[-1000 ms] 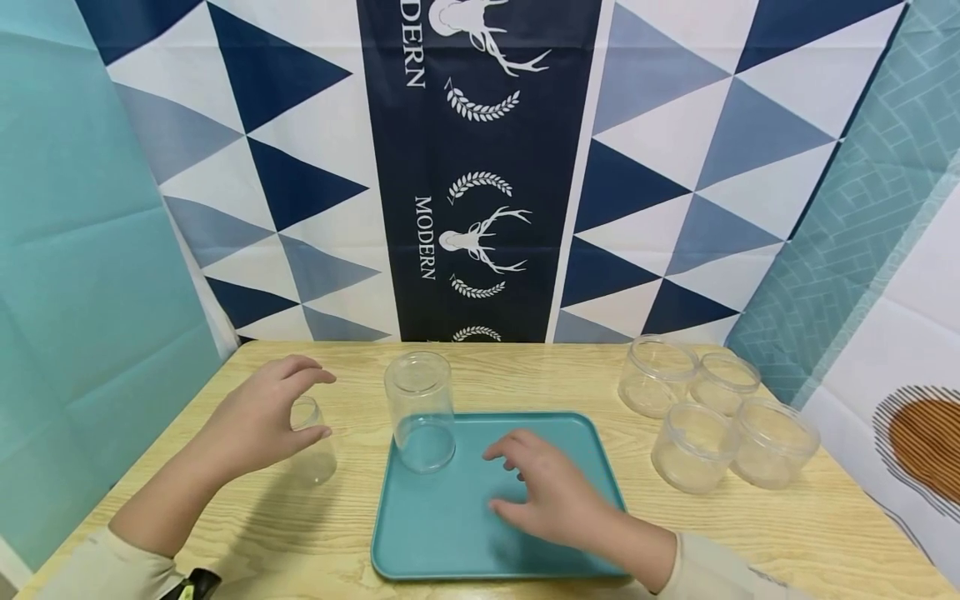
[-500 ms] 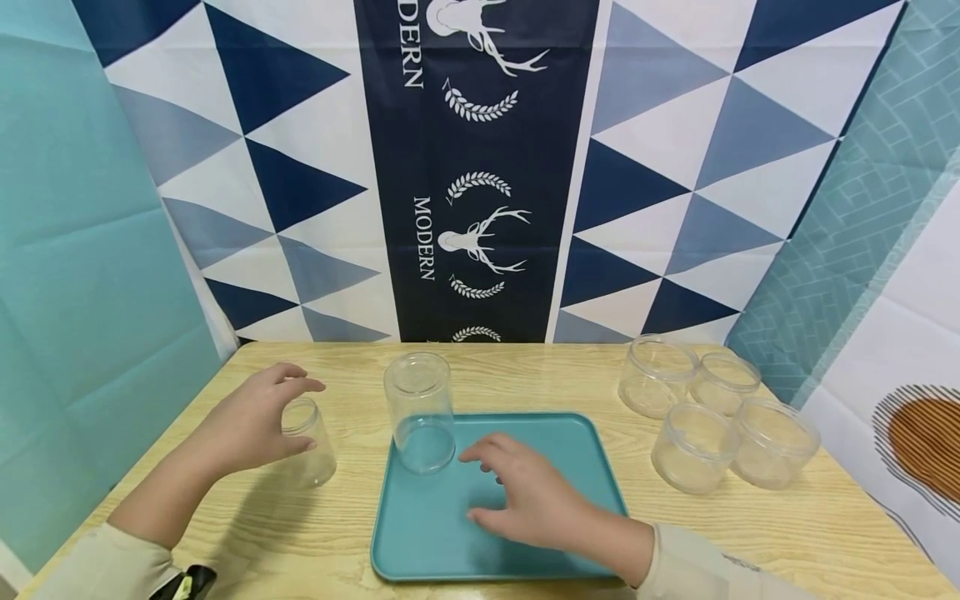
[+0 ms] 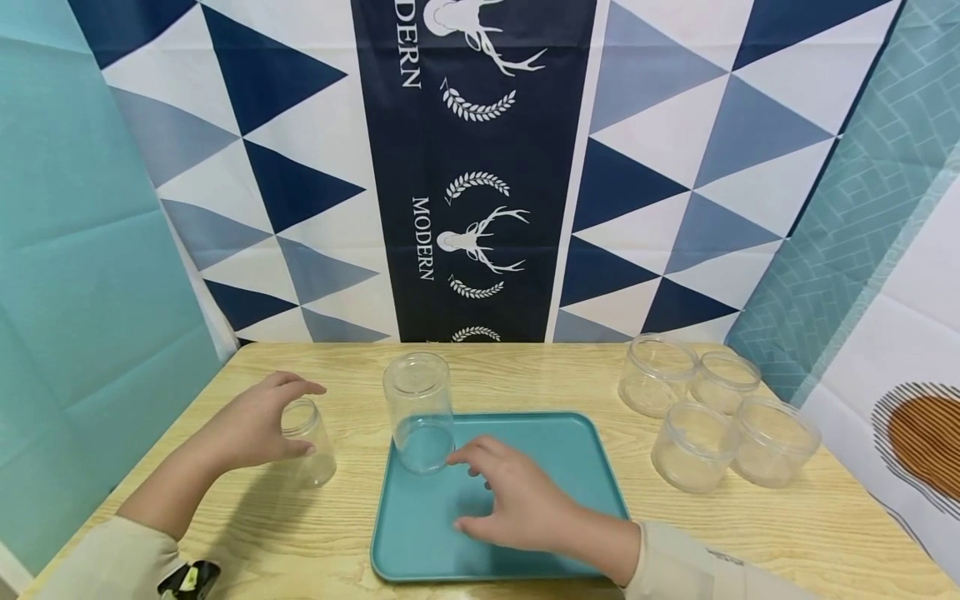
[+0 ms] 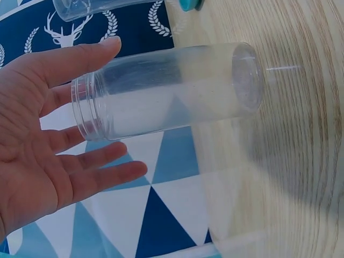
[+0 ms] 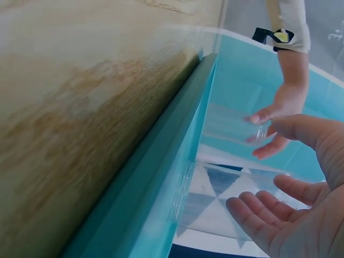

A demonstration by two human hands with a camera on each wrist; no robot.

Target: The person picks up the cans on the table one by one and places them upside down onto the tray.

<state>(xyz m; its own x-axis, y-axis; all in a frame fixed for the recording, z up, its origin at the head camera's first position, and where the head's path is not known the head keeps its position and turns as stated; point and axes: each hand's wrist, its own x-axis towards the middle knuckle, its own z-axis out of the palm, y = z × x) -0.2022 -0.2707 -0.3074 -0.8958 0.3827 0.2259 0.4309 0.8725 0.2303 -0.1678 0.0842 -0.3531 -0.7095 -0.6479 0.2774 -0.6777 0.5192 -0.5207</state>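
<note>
My left hand [image 3: 251, 425] is around the threaded neck of a tall clear jar [image 3: 318, 458] that stands on the table at the left. Its fingers are spread and not closed on the jar; contact is hard to tell. The left wrist view shows the thumb [image 4: 94, 59] on one side of the neck. Over the turquoise tray [image 3: 495, 562] hovers my right hand [image 3: 521, 504], loosely curved with nothing in it. Its fingertips come near a second tall clear jar [image 3: 418, 404], which stands at the tray's back left corner.
Several short, wide clear jars [image 3: 693, 450] stand grouped on the right of the wooden table [image 3: 525, 375]. A patterned cloth [image 3: 480, 167] hangs behind the table, and a turquoise cloth [image 3: 90, 250] hangs on the left.
My right hand has moved left over the tray, closer to the jar there. My left hand shifted slightly left and down around the other jar's top. The jars stay where they were.
</note>
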